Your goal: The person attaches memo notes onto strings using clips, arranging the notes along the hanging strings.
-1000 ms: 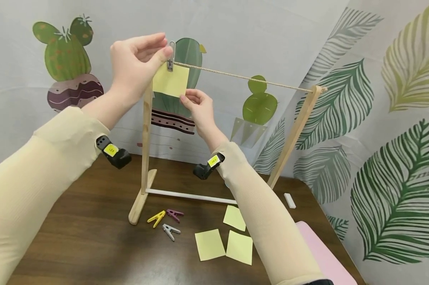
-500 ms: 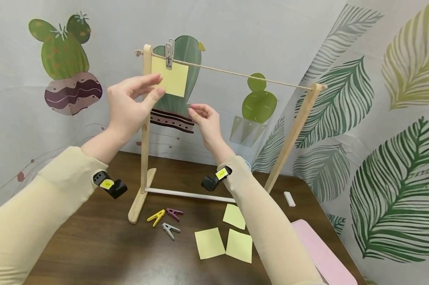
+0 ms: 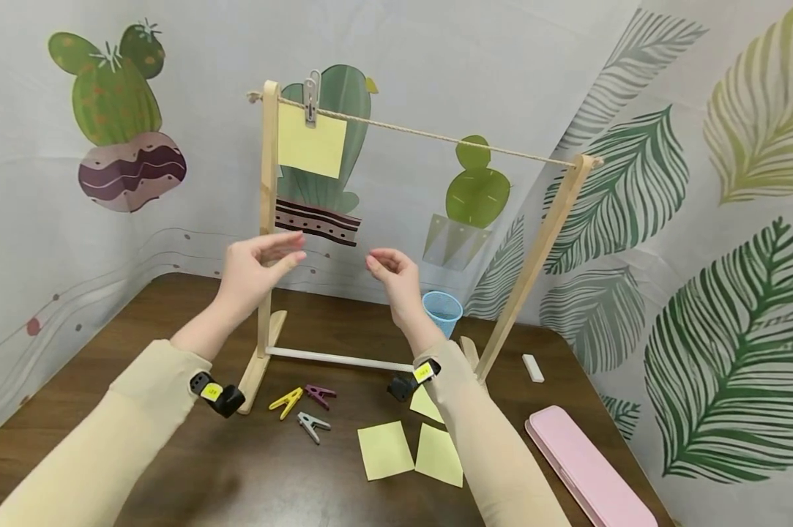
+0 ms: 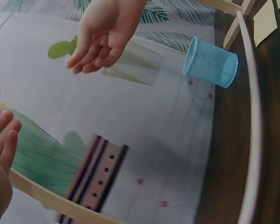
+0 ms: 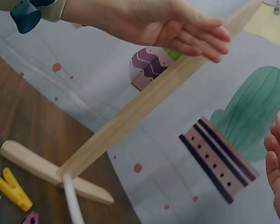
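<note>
A yellow sticky note (image 3: 310,146) hangs from the rope (image 3: 429,135) at its left end, held by a grey clothespin (image 3: 311,101). Below the note, my left hand (image 3: 254,267) is in the air by the left wooden post (image 3: 269,183), fingers loosely bent and nothing in them. My right hand (image 3: 397,282) hovers to its right, also holding nothing, thumb close to the fingers. On the table lie a yellow clothespin (image 3: 286,402), a purple clothespin (image 3: 320,396) and a white-grey clothespin (image 3: 313,426). Several sticky notes (image 3: 386,450) lie to their right, one partly hidden by the right forearm.
A white bar (image 3: 340,359) joins the feet of the wooden stand. Behind it is a blue mesh cup (image 3: 443,311). A white eraser-like block (image 3: 533,368) and a pink case (image 3: 590,468) lie at the right side of the brown table (image 3: 238,468).
Both hands have let go of the clothespin and the hanging note and moved down away from them. The note stays clipped on the rope.
</note>
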The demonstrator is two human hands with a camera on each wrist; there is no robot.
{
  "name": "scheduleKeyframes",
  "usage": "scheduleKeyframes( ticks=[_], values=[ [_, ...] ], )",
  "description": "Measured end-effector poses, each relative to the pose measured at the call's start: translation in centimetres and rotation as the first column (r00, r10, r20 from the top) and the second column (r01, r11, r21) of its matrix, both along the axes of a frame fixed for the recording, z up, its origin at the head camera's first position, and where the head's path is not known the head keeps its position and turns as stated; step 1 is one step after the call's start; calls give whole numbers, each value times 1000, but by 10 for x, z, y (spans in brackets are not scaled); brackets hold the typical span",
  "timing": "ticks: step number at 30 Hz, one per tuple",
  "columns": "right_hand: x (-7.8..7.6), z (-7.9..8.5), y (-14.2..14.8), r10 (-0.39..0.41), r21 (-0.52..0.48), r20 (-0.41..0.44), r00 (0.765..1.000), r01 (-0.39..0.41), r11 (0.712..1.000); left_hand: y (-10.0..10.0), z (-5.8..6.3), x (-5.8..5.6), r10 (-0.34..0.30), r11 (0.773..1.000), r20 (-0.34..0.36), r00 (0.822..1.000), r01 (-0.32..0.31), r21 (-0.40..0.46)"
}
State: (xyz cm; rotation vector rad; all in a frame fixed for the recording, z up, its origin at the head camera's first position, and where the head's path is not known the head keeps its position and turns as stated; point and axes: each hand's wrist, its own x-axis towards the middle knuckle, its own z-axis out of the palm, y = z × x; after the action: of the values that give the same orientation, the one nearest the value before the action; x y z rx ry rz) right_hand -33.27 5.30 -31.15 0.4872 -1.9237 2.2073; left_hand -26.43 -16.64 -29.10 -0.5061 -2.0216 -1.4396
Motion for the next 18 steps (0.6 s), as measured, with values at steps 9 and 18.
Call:
scheduleKeyframes(
  ticks=[9, 18],
  values=[
    [16, -48, 27, -31, 87, 20, 999, 29, 996, 6, -54, 2, -65, 997, 175, 982, 70, -24],
    [34, -93, 60, -97, 197, 81, 992, 79, 977, 14, -108, -1, -122, 987, 329, 937, 150, -61]
  ],
)
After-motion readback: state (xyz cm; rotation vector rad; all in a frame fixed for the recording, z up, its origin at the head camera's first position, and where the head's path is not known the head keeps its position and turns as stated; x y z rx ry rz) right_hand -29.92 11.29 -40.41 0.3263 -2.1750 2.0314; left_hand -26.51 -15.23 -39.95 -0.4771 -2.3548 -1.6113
